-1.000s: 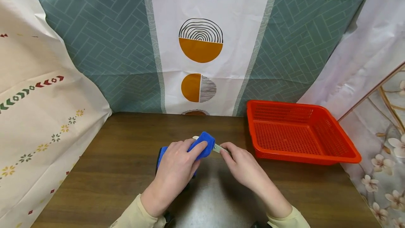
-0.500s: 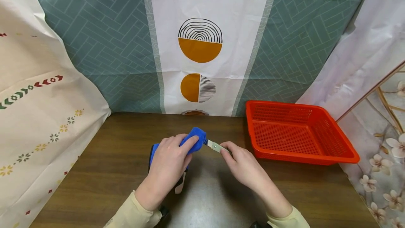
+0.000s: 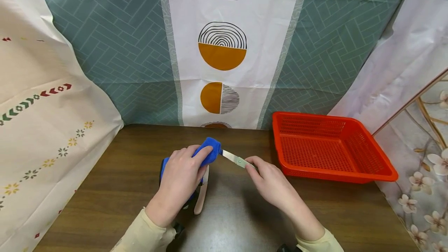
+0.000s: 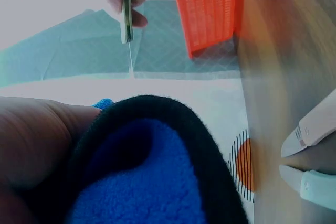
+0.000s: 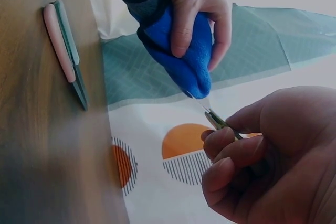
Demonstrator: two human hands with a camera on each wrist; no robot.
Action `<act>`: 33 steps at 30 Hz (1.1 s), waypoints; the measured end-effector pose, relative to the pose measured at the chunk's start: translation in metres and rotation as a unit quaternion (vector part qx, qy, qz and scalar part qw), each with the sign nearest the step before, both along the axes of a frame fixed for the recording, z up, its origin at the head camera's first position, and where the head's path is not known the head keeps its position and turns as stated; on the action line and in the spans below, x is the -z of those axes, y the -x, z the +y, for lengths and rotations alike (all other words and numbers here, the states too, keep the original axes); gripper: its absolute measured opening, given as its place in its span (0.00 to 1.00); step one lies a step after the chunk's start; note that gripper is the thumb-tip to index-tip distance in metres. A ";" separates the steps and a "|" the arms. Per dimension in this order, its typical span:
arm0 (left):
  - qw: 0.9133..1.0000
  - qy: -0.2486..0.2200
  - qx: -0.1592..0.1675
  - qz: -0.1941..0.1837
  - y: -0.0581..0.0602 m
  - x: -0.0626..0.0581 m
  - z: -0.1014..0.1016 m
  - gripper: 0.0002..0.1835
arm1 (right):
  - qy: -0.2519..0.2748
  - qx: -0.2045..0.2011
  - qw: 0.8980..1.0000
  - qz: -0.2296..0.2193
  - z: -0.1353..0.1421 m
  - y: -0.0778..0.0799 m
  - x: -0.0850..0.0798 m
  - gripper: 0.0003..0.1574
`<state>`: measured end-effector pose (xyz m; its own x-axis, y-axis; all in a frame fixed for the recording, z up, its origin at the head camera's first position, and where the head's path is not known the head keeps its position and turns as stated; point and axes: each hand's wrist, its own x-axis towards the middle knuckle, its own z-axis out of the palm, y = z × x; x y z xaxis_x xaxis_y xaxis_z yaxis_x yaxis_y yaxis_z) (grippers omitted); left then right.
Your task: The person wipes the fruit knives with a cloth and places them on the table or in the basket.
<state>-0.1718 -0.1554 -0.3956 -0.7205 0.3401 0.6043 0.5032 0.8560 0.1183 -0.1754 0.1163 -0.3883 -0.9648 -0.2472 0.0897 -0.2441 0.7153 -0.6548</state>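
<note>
My left hand grips a folded blue cloth with black edging, its thumb on top. The cloth wraps the tip of a folding knife's blade, and bare steel shows between cloth and handle. My right hand holds that folding knife by its pale green handle, fingers curled round the end. In the right wrist view the cloth hangs down from the left hand, beside the blade. On the table lie a pink-handled knife and a mint-handled knife, partly behind the left hand in the head view.
A red plastic basket with perforated walls stands at the right of the brown wooden table. Patterned fabric hangs behind the table, with more cloth along the left side.
My left hand has slid left with the cloth along the blade, away from the handle, baring more steel. My right hand has stayed nearly still. The pink-handled knife has come into sight.
</note>
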 end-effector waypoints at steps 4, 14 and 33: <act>1.000 -0.002 -0.008 -0.001 0.003 0.001 -0.004 0.31 | -0.001 0.002 1.000 -0.001 0.000 0.001 0.000 0.10; 0.999 -0.005 -0.029 -0.016 0.007 -0.002 -0.013 0.31 | 0.017 0.003 1.000 -0.001 0.006 0.001 0.001 0.11; 1.000 -0.019 -0.014 -0.004 0.003 -0.018 -0.007 0.33 | -0.035 0.024 0.989 0.138 -0.002 0.007 0.001 0.13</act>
